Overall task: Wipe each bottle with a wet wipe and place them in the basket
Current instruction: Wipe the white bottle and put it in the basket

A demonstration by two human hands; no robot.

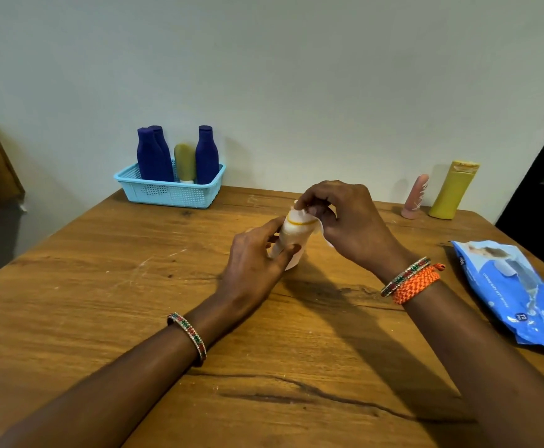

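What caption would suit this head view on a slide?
Left hand holds a white bottle while right hand wipes its top; four bottles stand in the basket.

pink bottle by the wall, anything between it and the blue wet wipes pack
Only bare wooden table between the pink bottle and the wet wipes pack, in the head view.

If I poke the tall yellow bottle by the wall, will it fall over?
Probably, yes. The yellow bottle is tall and narrow and already stands tilted, so a poke near its top would likely tip it. It looks like stiff plastic, so it should not squash. It might knock the pink bottle standing close beside it.
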